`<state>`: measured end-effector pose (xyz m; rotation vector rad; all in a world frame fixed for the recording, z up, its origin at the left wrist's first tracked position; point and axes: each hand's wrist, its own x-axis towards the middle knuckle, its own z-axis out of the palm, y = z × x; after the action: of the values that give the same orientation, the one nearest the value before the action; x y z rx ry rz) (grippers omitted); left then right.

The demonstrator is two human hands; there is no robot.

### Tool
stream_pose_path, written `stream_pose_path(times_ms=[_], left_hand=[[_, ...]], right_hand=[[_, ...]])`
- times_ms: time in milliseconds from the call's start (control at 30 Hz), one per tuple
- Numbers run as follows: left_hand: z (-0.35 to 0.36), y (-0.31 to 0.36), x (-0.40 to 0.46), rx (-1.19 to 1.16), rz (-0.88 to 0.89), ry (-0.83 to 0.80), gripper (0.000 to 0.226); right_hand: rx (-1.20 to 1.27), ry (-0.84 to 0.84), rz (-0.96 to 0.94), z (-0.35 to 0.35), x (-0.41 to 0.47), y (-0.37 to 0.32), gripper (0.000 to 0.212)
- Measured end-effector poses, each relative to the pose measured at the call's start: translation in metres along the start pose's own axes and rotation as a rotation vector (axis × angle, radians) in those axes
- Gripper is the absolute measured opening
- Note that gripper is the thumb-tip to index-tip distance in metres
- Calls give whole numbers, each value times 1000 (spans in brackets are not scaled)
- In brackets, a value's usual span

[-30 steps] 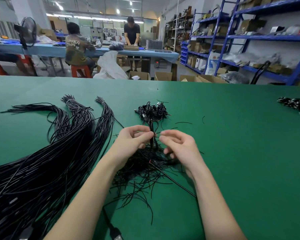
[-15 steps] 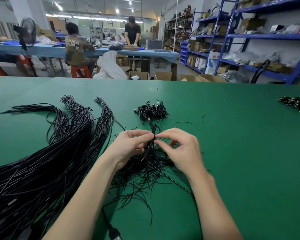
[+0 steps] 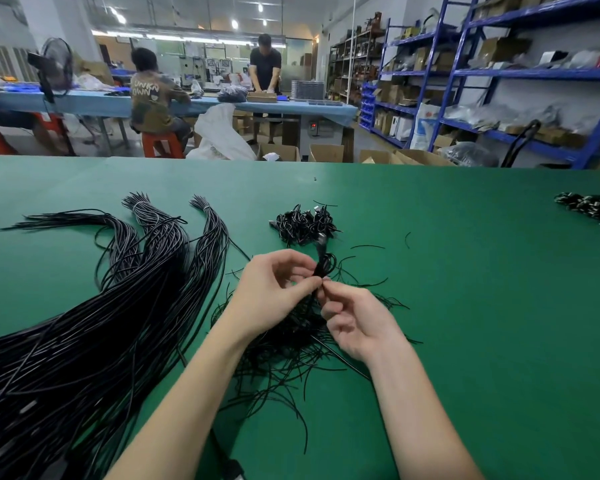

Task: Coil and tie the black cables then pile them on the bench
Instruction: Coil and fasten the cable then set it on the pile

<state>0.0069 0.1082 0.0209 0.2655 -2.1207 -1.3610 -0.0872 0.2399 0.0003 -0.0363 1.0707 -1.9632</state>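
Observation:
Over the green bench point(image 3: 465, 306) my left hand point(image 3: 274, 292) grips a small coiled black cable point(image 3: 323, 263), held upright with its plug end pointing away from me. My right hand point(image 3: 357, 323) pinches a thin black tie at the coil's lower end, fingertips touching those of the left hand. Beneath both hands lies a loose heap of thin black ties point(image 3: 284, 355). A small pile of coiled, tied cables point(image 3: 302, 225) sits just beyond the hands. Long bundles of straight black cables point(image 3: 101, 323) spread across the left of the bench.
Another pile of tied cables point(image 3: 593, 209) lies at the bench's far right edge. Stray ties are scattered around the middle. Beyond the bench are cardboard boxes point(image 3: 326, 152), blue shelving point(image 3: 499, 81), and two people at a blue table point(image 3: 84, 102).
Both hands have lifted slightly with the coil. My right hand has dropped to the coil's lower end and now pinches the tie there; the left keeps its grip.

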Motion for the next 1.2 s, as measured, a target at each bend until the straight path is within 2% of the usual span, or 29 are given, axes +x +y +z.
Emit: stream_pose_path(times_ms=[33,133,233,333,467,533,600,667,733,867,967,1133,1200], left_hand=[[-1,-1,0,-80,-86,5,15],[-4,-3,1,-341,-351,32,18],[-5,-1,2,-542,-456,38,18],[-6,3,3,-589,-502,-25,20],[-8,4,4,-616,-508,-98,23],[-8,3,3,-592,-475,-89,21],[-9,3,4,-478,-402,-61,19],[-11,1,5,-308,-318,-37,12],[-12,-2,5,-228,-307,-28,10],[-14,-2,2,-301,-391,-46,16],[-12,0,3,-326,-436,-57,16],[-2,2,2,-390,-497,-56,14],[-1,3,2,-388,-494,-57,14]], right_hand=[[-183,28,-101,1,0,1,4],[-778,195,-646,2,3,3,15],[-1039,203,-1021,-5,3,6,15],[-1143,153,-1196,-11,2,6,13],[-1138,158,-1272,-10,2,1,11],[-1103,196,-1232,-10,4,5,4],[-917,169,-941,-7,5,8,12],[-621,41,-577,-1,2,8,18],[-528,-14,-430,-1,1,7,18],[-720,33,-565,-3,2,7,11],[-714,53,-678,-4,3,9,3],[-713,82,-761,-4,4,14,7],[-784,95,-796,-6,4,15,11]])
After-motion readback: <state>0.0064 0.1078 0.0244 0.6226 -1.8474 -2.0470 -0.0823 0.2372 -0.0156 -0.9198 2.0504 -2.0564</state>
